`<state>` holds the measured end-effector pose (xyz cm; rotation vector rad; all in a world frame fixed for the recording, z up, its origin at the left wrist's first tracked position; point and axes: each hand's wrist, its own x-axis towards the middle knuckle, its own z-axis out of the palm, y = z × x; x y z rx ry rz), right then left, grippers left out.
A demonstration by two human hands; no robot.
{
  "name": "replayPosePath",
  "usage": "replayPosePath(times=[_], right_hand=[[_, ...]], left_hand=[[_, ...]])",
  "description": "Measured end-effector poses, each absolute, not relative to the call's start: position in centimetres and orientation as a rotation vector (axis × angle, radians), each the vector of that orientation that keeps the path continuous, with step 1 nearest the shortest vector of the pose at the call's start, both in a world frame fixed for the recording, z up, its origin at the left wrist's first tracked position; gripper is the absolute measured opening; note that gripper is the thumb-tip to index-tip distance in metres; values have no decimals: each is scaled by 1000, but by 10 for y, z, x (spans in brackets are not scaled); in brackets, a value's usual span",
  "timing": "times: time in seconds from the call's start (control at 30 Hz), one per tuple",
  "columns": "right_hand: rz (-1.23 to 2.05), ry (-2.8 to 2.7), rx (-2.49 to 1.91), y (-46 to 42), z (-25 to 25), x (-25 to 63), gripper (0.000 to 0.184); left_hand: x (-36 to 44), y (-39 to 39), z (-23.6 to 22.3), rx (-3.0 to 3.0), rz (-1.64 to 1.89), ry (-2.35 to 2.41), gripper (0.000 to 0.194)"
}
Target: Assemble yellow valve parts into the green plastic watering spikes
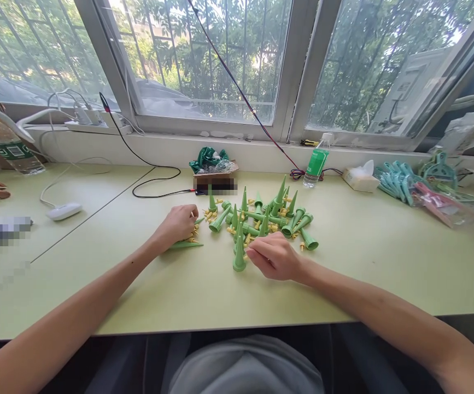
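Observation:
My right hand (275, 256) is closed in a pinch beside an upright green plastic cone spike (239, 257) at the front of the heap. What lies between its fingertips is hidden. Over a smaller group at the left, my left hand (181, 223) has its fingers curled downward. Small yellow plastic pieces (193, 239) and a green cone spike lying flat (186, 244) show under and beside it. The main heap holds several green cones, some upright, such as a tall cone (279, 198), others lying down, such as a ribbed cone (309, 239). Yellow pieces are scattered among them.
Behind the heap stands a small cardboard box (215, 181) with green plastic wrapping. A water bottle (316, 164), a tissue box (360, 179) and turquoise plastic items (398, 180) line the back right. A black cable (154, 196) and a white mouse (65, 212) lie to the left.

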<state>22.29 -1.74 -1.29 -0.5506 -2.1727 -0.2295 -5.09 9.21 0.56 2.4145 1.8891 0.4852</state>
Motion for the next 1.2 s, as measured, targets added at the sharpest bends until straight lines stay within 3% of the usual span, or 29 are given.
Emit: replayPosePath(times=[0.37,0.5,0.63,0.87,1.2], right_hand=[[-173,-2132,-498,-17,-9,221,38],[-179,-2124,-528,-18,-10,222,32],[-110,-2076,-520,-18,-11,221,19],[-91,-2100,-495,-22,-8,219,13],[-52,-2106,-510,-22,-11,219,12]], left_hand=[[-45,80,11,2448,652,1924,16],[-32,66,23,2669,1308,1556,17],[-14,39,29,2877,1882,888,13],[1,4,8,2999,1661,106,44],[3,3,-4,2969,1517,35,58]])
